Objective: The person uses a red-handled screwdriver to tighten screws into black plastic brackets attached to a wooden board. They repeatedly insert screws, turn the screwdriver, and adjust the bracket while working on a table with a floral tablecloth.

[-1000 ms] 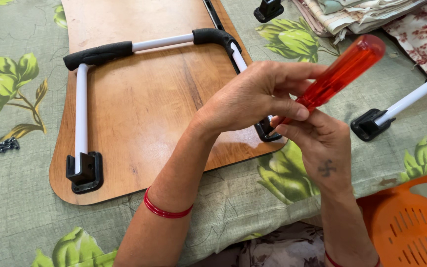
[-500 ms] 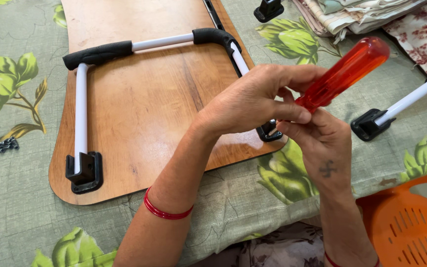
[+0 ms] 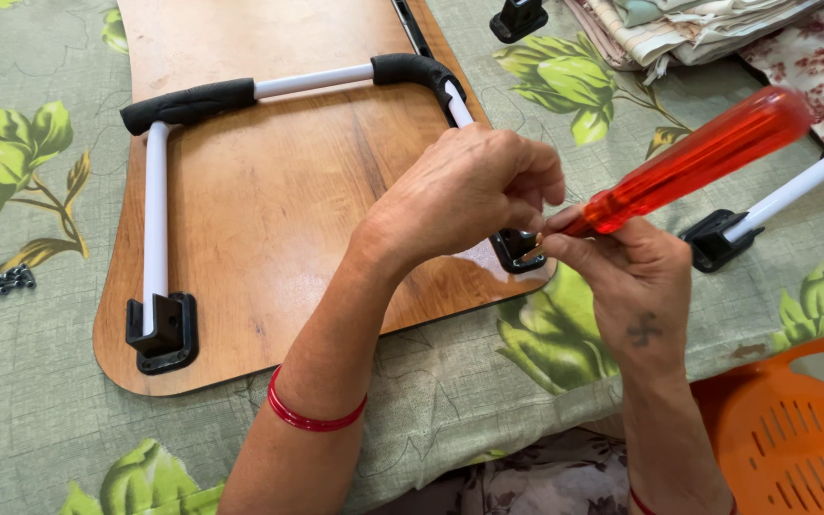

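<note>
Surface: table under a green leaf-print cloth (image 3: 40,410); wooden lap-table board (image 3: 269,200) lies on it underside up, with a white tube leg frame (image 3: 156,219).

Right hand (image 3: 636,296): closed around the lower end of a red-handled screwdriver (image 3: 693,162).

Left hand (image 3: 469,191): fingertips pinched at the tool's tip; whether they hold a screw cannot be told.

Black bracket (image 3: 517,250): directly beneath both hands, at the board's near edge.

Step, as judged: seating the driver tip at the bracket. Next move calls for steady alignment and downward pressure.

Screwdriver axis: slanted, handle up and away to the right, tip down-left toward the bracket.

Loose dark screws (image 3: 7,281): well left of the hands.
</note>
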